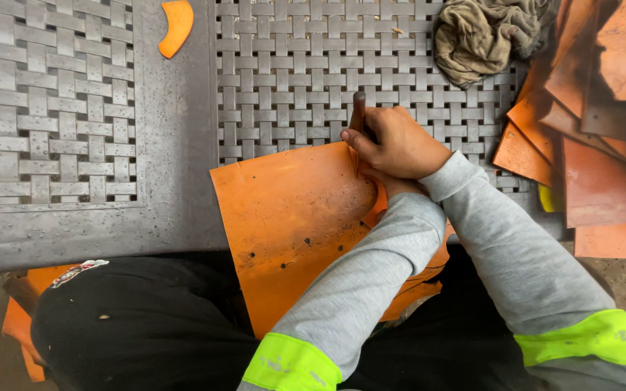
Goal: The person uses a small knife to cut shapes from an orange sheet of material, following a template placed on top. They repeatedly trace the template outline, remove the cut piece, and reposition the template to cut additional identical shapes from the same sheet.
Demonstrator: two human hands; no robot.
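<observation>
A large orange leather-like sheet [291, 210] lies over the near edge of a grey plastic table [175, 145] and hangs toward my lap. My right hand [396, 145] is shut on a dark-handled tool [359, 107], held upright at the sheet's top edge. My left hand [391, 185] sits just under the right hand, against the sheet. It is mostly hidden, so its fingers cannot be made out. Both arms wear grey sleeves with bright yellow-green bands.
A pile of orange and brown sheets [595, 130] covers the table's right side, with a crumpled olive rag [483, 32] behind it. A small curved orange offcut [175, 25] lies at the back. More orange pieces [19, 318] lie on the floor at lower left.
</observation>
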